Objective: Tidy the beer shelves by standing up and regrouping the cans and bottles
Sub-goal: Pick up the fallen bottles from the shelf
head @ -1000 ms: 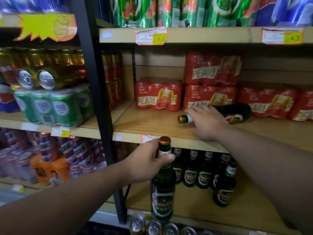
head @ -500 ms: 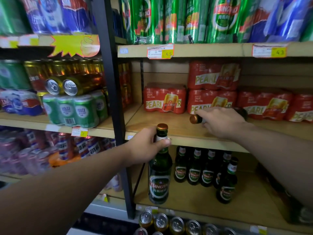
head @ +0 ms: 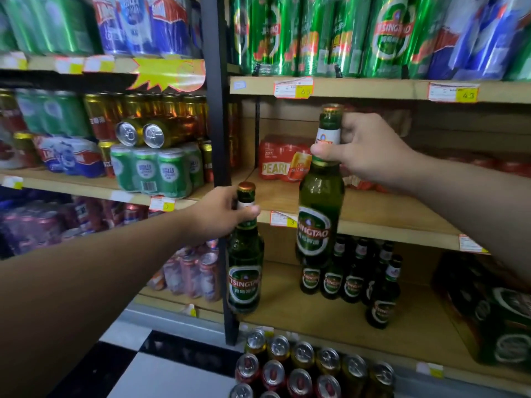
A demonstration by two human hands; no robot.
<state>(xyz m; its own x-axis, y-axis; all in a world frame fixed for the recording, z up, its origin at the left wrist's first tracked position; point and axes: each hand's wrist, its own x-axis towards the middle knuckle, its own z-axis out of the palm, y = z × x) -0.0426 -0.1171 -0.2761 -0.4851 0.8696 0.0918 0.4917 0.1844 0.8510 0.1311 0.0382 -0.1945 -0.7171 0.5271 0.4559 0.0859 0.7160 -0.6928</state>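
left bottle (head: 244, 271) before post (head: 214, 110), right bottle (head: 320, 214)

- A shop, likely a small grocery: wooden shelves (head: 373, 89) edged with price tags (head: 292, 87).
- Shrink-wrapped Tsingtao can packs (head: 393, 38), red Pearl multipacks (head: 275, 160) and rows of Tsingtao bottles (head: 332, 280).
- A yellow starburst promo sign (head: 163, 73), print blurred.

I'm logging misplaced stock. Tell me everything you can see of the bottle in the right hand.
The bottle is dark green glass with a coppery cap, a white neck label and an oval green Tsingtao body label. It is capped, nearly upright, held in front of the middle shelf. The right hand grips its neck.
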